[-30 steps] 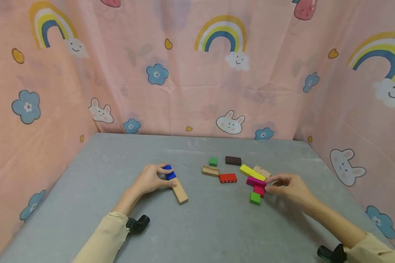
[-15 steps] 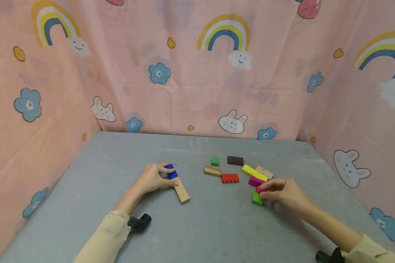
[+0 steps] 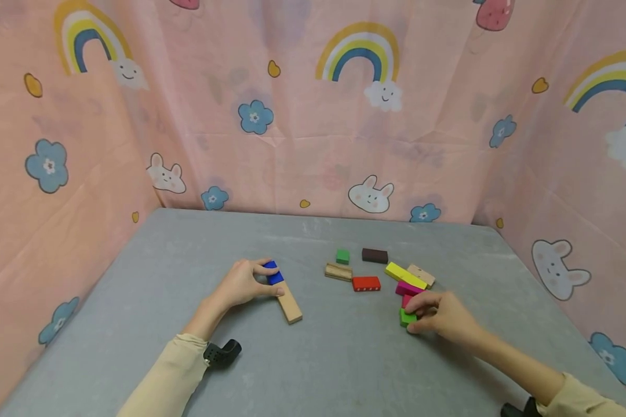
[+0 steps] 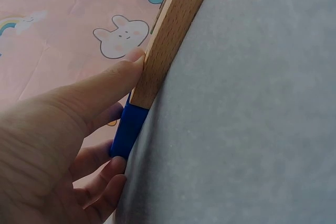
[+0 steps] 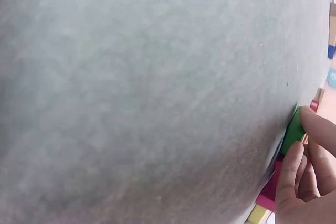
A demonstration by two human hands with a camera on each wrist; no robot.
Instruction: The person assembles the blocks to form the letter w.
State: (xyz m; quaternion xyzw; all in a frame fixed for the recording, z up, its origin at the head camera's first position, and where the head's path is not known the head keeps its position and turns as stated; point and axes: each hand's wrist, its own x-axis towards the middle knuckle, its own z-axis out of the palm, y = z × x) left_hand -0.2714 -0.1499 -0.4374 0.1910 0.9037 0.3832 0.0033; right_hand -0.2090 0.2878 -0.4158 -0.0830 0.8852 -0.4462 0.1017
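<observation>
My left hand [image 3: 242,282] holds a blue block [image 3: 275,277] and the plain wooden block [image 3: 290,306] that lies end to end with it. Its thumb lies on the wooden one, while the fingertips reach the blue one's far end, as the left wrist view shows. Over on the right, my right hand [image 3: 448,315] pinches a bright green block [image 3: 406,318] between thumb and fingers. Directly behind that green block, a crimson block [image 3: 406,300] is partly hidden by the fingers. A magenta block [image 3: 408,288] and a long yellow block [image 3: 404,274] continue this crooked row.
Beside the yellow block lies a tan block [image 3: 422,274]. Between the hands, farther back, are a red block [image 3: 366,284], a grooved wooden block [image 3: 338,271], a small green block [image 3: 342,256] and a dark brown block [image 3: 374,255]. A pink printed curtain [image 3: 302,145] borders the grey table [image 3: 334,365].
My right hand has moved from the magenta block, past the crimson one, toward me to the bright green block and now pinches it. The left hand keeps its place on its two blocks.
</observation>
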